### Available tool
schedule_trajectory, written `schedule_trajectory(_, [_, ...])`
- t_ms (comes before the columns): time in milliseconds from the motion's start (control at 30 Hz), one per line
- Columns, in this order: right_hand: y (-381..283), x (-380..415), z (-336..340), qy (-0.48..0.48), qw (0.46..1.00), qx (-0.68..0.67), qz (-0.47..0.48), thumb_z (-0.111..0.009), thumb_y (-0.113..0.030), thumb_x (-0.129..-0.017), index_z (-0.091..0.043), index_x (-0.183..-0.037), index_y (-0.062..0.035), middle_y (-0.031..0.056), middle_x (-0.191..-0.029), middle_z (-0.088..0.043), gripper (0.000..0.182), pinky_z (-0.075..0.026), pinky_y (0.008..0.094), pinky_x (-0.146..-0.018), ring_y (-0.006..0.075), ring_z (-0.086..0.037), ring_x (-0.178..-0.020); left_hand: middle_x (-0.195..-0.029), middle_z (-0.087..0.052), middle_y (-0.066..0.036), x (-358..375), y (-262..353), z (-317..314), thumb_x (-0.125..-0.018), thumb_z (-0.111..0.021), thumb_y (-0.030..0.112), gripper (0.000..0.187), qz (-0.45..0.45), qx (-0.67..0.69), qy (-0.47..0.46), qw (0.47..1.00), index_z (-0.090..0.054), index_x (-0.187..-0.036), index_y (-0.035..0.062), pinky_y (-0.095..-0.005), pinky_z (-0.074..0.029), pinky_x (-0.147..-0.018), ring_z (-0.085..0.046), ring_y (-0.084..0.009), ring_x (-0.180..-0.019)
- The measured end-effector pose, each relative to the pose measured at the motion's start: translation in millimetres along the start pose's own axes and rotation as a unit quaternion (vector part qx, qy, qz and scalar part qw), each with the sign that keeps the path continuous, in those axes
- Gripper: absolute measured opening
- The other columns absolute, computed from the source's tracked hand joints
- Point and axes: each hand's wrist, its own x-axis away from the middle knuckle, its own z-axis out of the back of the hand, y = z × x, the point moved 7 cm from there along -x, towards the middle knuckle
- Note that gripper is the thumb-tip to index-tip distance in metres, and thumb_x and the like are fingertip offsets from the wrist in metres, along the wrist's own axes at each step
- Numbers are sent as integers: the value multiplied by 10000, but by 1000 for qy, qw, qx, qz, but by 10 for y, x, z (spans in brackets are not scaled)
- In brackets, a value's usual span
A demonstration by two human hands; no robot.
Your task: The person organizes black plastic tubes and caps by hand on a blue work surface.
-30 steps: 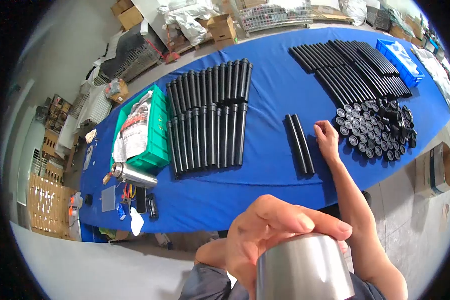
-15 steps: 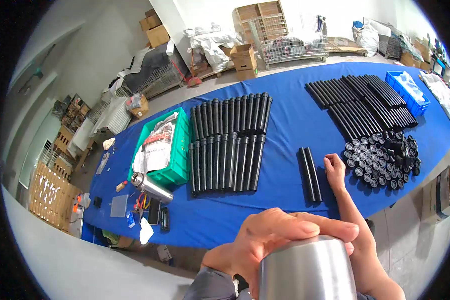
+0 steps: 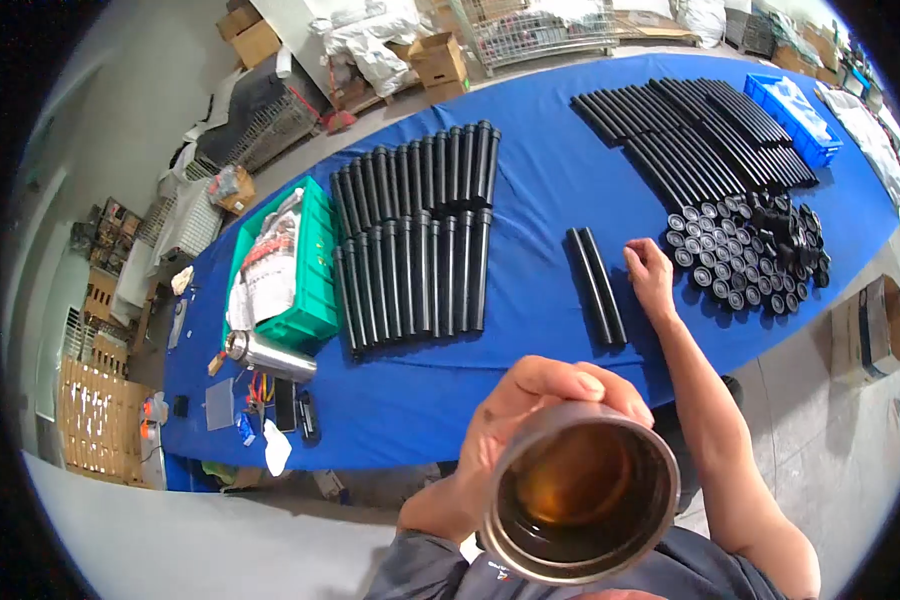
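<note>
My left hand [image 3: 530, 410] is wrapped round a steel cup [image 3: 582, 492], close to the camera, its open mouth showing brown liquid inside. On the blue cloth, my right hand [image 3: 650, 272] rests with its fingers curled, between two black tubes [image 3: 597, 287] and a pile of round black caps [image 3: 735, 255]. Whether anything is in its fingers is hidden. Two rows of capped black tubes [image 3: 415, 230] lie left of centre, and more black tubes [image 3: 690, 135] lie at the back right.
A green crate [image 3: 315, 265] with cloth or bags inside stands on the left of the table. Near it lie a steel flask [image 3: 270, 357], scissors [image 3: 260, 390] and a phone [image 3: 285, 405]. A blue basket [image 3: 820, 150] stands at the far right.
The cup has tipped so that its mouth and the liquid now show, where its outer base showed before. The camera view has shifted; my right hand stays beside the two tubes.
</note>
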Motion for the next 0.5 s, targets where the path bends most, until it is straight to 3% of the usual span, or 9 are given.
schedule_trajectory(100, [77,7,-15,-1,1000,-11,-3,-658,-145,-925,-660,-988,21,43,-698,-626,178,-456,268,-548,86,-548,-594,-1236,-547,-292,33,1,123,-951,-615,490,591,-9,18,0,1000,-469,-1316,48,-472,-507,-1001,-567,-366,-1191])
schedule_trajectory(333, [49,20,-10,-5,1000,-4,-26,-665,-172,-921,-666,-980,9,42,-657,-603,191,-444,269,-542,86,-532,-579,-1181,-562,-363,59,66,211,-1003,-538,151,364,-18,12,47,999,-449,-1338,43,-455,-576,-886,-639,-404,-1049])
schedule_trajectory(500, [62,14,-17,-7,1000,5,-20,-654,-164,-925,-660,-974,16,37,-671,-605,187,-445,267,-549,88,-537,-585,-1200,-541,-365,52,54,161,-983,-575,156,426,-37,46,77,995,-417,-1368,66,-540,-592,-840,-659,-476,-992])
